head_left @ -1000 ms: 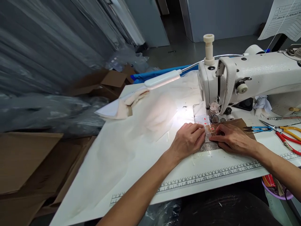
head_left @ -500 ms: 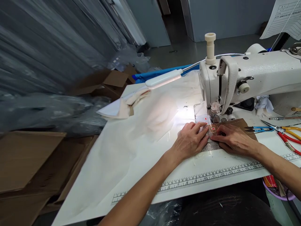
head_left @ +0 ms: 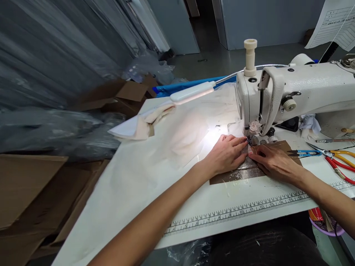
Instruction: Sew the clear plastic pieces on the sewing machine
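Observation:
My left hand (head_left: 229,153) lies with its fingers stretched out on sheer, whitish fabric (head_left: 191,138), their tips right beside the presser foot (head_left: 249,139) of a white sewing machine (head_left: 313,87). Close by on the right, my right hand (head_left: 273,160) has thumb and forefinger bent together on a small bit of the same sheer fabric at the foot. Both hands rest over a brown plate (head_left: 235,178) on the table. A gathered, rosette-like piece of fabric (head_left: 254,126) hangs on the machine head. My fingers hide the stitching spot.
Blue thread snips (head_left: 305,153) and scissors with red and yellow handles (head_left: 340,157) lie right of my right hand. A lit lamp (head_left: 192,92) reaches over the table (head_left: 124,192). A printed ruler (head_left: 241,211) follows the front edge. Cardboard boxes (head_left: 30,184) stand left.
My left hand has moved slightly up, closer to the presser foot, uncovering more of the brown plate. The small red marks by my fingertips no longer show. My right hand stays almost in place.

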`<state>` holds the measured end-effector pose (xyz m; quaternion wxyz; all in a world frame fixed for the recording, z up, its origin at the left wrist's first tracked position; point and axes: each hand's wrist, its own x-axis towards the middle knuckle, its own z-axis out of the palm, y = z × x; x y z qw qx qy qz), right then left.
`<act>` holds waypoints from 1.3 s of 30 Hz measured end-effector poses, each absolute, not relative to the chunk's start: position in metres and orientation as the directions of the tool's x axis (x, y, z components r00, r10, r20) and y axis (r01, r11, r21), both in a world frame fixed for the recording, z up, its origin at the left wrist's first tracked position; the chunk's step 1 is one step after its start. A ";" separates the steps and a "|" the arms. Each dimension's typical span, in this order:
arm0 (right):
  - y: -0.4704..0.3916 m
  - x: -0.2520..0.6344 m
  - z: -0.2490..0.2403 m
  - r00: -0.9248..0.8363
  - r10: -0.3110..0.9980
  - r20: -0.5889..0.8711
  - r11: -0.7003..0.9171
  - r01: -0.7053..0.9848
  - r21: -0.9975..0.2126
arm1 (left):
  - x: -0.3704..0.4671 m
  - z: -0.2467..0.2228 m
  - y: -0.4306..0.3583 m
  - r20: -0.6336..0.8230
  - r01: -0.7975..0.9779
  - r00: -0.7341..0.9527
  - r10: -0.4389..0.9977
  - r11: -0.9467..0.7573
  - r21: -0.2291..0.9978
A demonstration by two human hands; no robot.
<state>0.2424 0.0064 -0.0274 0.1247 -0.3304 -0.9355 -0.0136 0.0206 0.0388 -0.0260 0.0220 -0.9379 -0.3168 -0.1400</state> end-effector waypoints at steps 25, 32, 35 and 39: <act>0.007 0.240 -0.031 -0.725 0.629 0.279 0.767 0.637 -0.075 | 0.021 -0.029 0.039 0.346 0.638 0.707 0.616 -0.768 0.064; 0.007 0.241 -0.030 -0.703 0.634 0.324 0.764 0.633 -0.123 | 0.024 -0.030 0.038 0.363 0.635 0.717 0.595 -0.772 0.011; 0.007 0.243 -0.031 -0.698 0.630 0.342 0.769 0.622 -0.147 | 0.022 -0.030 0.039 0.378 0.635 0.719 0.584 -0.773 -0.014; 0.007 0.244 -0.034 -0.674 0.658 0.336 0.744 0.650 -0.152 | 0.016 -0.027 0.040 0.504 0.582 0.709 0.492 -0.813 -0.025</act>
